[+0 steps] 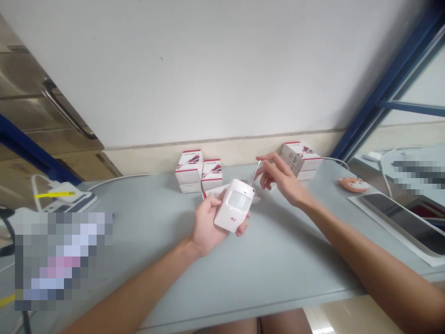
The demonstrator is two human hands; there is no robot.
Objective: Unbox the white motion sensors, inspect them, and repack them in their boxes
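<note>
My left hand [208, 227] is wrapped round a white motion sensor [233, 218], thumb on one side and fingertips on the other. The sensor is tilted, its pale lens window and small red print facing me. A thin metal antenna [255, 174] sticks out of its upper right corner. My right hand [278, 178] has its index finger at the tip of this antenna and its thumb close along it, the other fingers curled. Partly hidden behind the sensor, a white and red box [209, 192] lies on the grey table [288, 260].
Small white and red boxes [189, 167] stand in stacks by the wall, with more boxes [306, 160] behind my right hand. At right are an orange mouse-like object [353, 184] and a phone [403, 220] on a white sheet. A power strip [74, 204] with cables sits at left.
</note>
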